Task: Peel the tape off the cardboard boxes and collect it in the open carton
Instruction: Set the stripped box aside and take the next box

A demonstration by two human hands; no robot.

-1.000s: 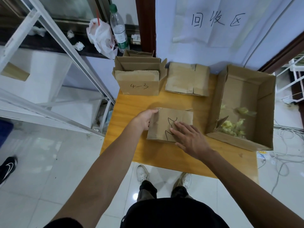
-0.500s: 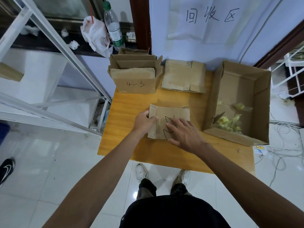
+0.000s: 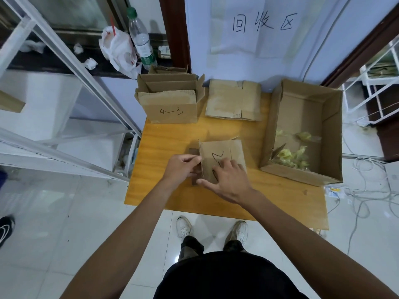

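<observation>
Setting: orange-yellow wooden table (image 3: 172, 137) on a white tiled floor, set against a pale wall that bears a paper sheet (image 3: 259, 24) with three handwritten characters.

- left hand (image 3: 180, 167): fingers curled, thumb and forefinger pinched together on the raised left edge of the small box (image 3: 222, 151). Whether tape lies between the fingertips cannot be told.
- right hand (image 3: 226, 180): fingers straight and spread, lying flat on top of the same box. The thumb is stretched leftward along its near edge. It grasps nothing.
- small box: brown cardboard with a black marker scrawl on the top face, mid-table toward the near side. A darker strip runs down its left side, and whether that is tape or shadow cannot be told.
- open carton (image 3: 332, 134): large, on the right side of the table, near the small box but apart from it. It contains tape scraps (image 3: 291, 157), crumpled and yellowish, mostly toward its near end.
- marked box (image 3: 172, 111): "4-3" written on the front face, at the far left of the table. The top is open and cardboard pieces stand inside.
- flattened cardboard (image 3: 234, 100): at the far edge, between the marked box and the open carton.
- water bottle (image 3: 140, 39): green cap and label, upright on a dark ledge beyond the table.
- plastic bag (image 3: 117, 50): white, just beside the bottle.
- metal frame (image 3: 86, 67): white, slanting across the left.
- cables (image 3: 362, 190): white and tangled, on the floor at right.
- white shoes (image 3: 183, 226): the person's, below the near table edge.
</observation>
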